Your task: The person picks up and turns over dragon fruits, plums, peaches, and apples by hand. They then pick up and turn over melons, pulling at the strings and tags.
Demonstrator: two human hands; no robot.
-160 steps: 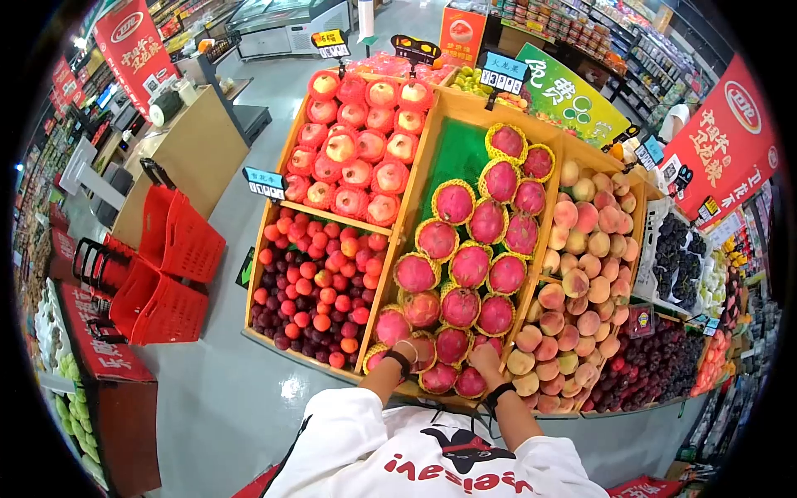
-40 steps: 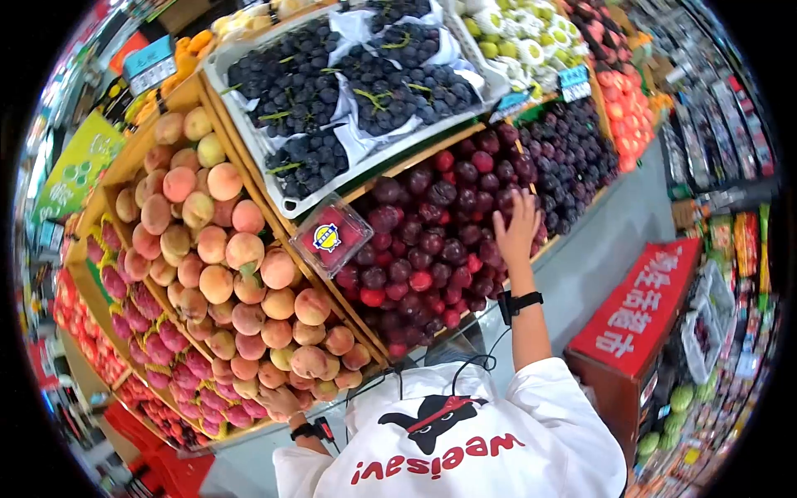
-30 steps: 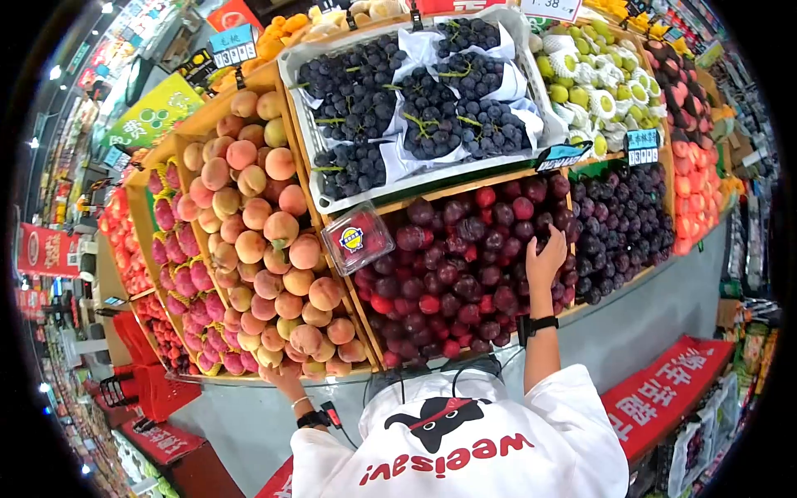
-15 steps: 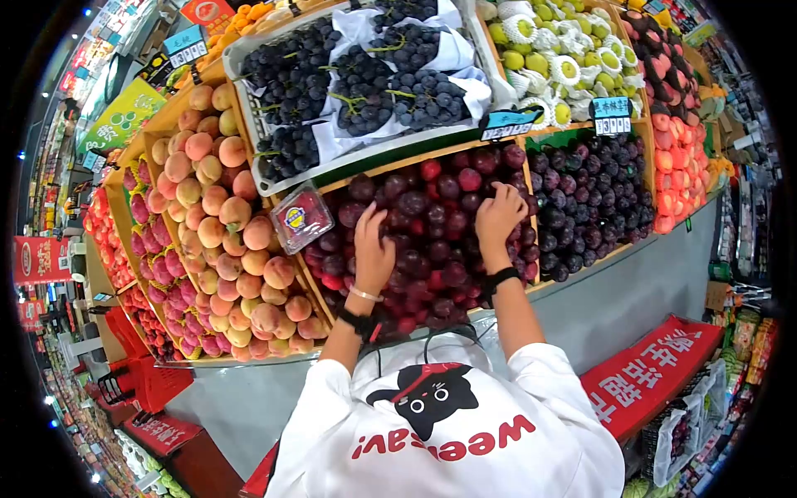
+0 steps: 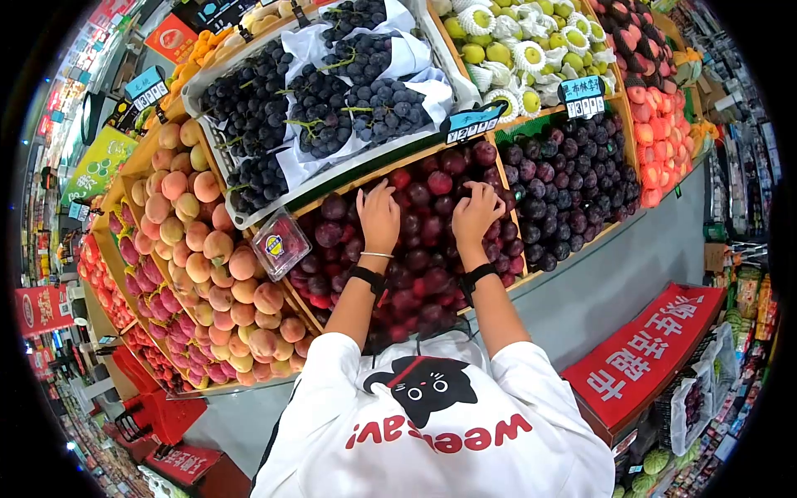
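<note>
The left hand (image 5: 379,217) and the right hand (image 5: 478,214) are both over the dark red plums (image 5: 427,278), which lie loose in a wooden compartment directly in front of the person. The left hand is open, with the fingers spread and a little bent, and it touches the plums. The right hand is also open, its fingers curved down on the plums at the right part of the heap; whether a plum is under either palm, I cannot tell. On the left wrist there are a thin bracelet (image 5: 377,255) and a black band (image 5: 369,280); the right wrist has a black wristband (image 5: 479,274). A clear plastic box (image 5: 281,244) with a round label leans at the left edge of the plums, beside the peaches (image 5: 219,247). Beyond the plums is a crate (image 5: 332,177) of dark grapes (image 5: 321,112), and the blackish plums (image 5: 571,187) fill the next compartment to the right.
</note>
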